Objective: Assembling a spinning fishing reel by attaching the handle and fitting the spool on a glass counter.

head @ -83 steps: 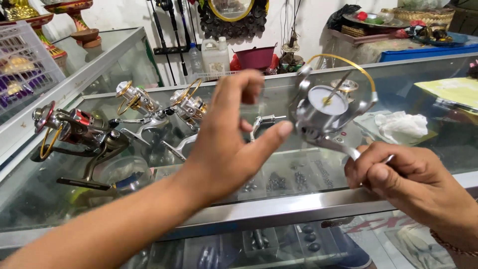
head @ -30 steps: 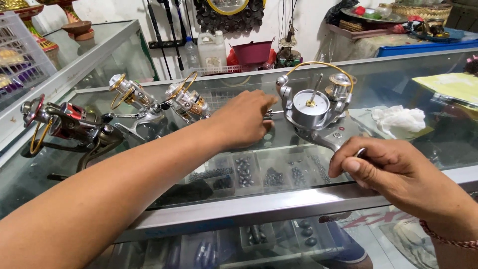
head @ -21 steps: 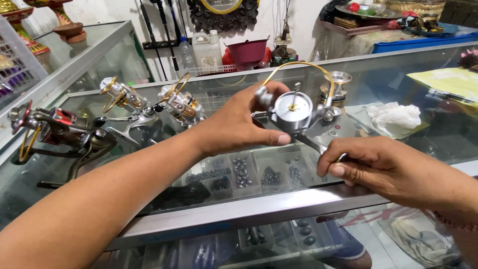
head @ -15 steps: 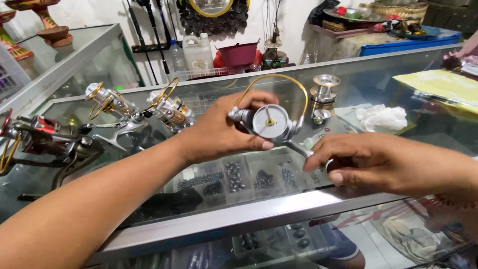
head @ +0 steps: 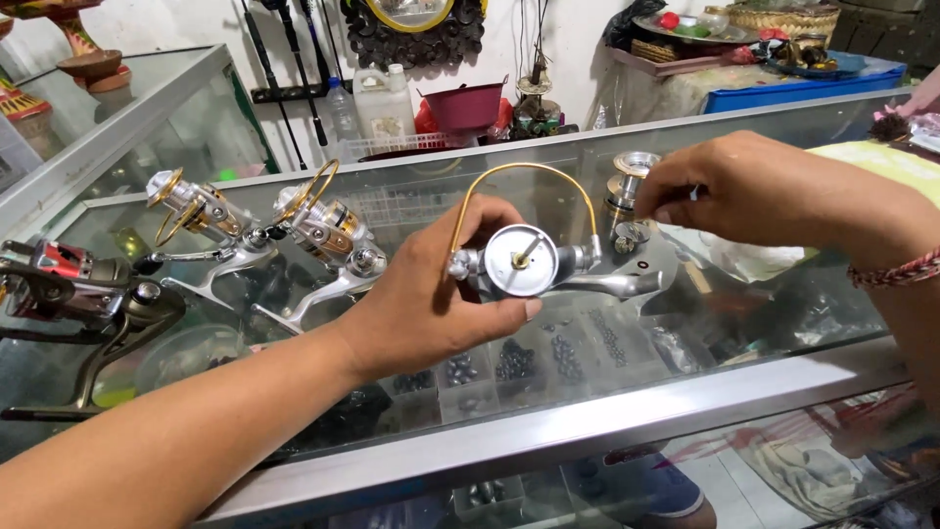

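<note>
My left hand (head: 431, 294) grips a silver spinning reel (head: 524, 260) with a gold bail wire, holding it just above the glass counter (head: 587, 416); its round face points up at me. My right hand (head: 754, 186) hovers behind the reel, off its stem. Its thumb and forefinger are drawn together beside a silver spool (head: 630, 176) standing on the glass. I cannot make out whether they pinch anything. A small round cap (head: 627, 235) lies in front of the spool.
Two silver-and-gold reels (head: 323, 225) (head: 196, 206) and a dark red reel (head: 78, 284) lie on the glass at left. A white cloth (head: 734, 260) lies at right. Under the glass sits a compartment box of dark sinkers (head: 519, 358). Bottles and a red bowl (head: 475, 103) stand behind.
My right hand has let go of the reel's stem and moved up and back to the spool. My left hand now holds the reel alone, lower and nearer to me.
</note>
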